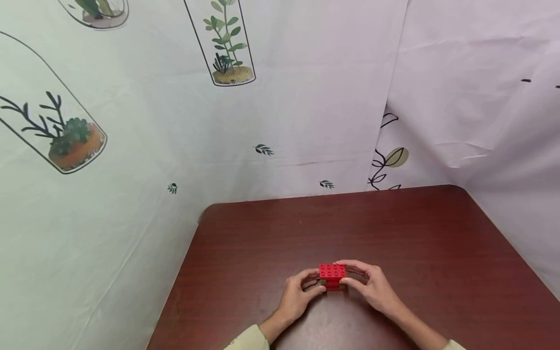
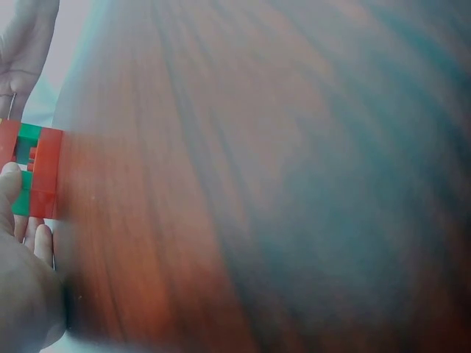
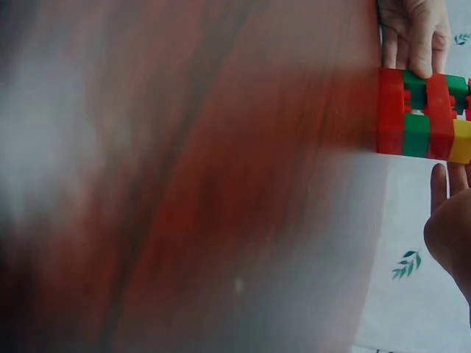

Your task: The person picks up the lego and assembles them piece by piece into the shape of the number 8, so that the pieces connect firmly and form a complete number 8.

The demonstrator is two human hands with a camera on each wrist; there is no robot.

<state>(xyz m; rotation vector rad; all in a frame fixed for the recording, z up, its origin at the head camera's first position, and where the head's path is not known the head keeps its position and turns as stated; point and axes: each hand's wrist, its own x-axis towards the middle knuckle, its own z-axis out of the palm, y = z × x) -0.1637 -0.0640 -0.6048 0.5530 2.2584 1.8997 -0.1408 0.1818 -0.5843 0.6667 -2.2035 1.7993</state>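
A stack of toy building bricks (image 1: 332, 271) stands upright on the table between both hands, a studded red brick on top. Layers of red alternate with smaller green bricks (image 3: 416, 136) and a yellow one (image 3: 461, 141), with gaps between the small bricks. My left hand (image 1: 294, 297) grips the stack's lower left side, thumb in front and fingers behind. Higher up on the right, my right hand (image 1: 379, 290) pinches the top part with thumb in front and fingertips at the back. In the left wrist view, the left thumb (image 2: 9, 184) lies against the bricks.
The dark reddish-brown table (image 1: 262, 233) has rounded far corners. A pale cloth wall (image 1: 306, 121) printed with plants rises behind its far edge and along the left, and another cloth (image 1: 516, 160) hangs at the right.
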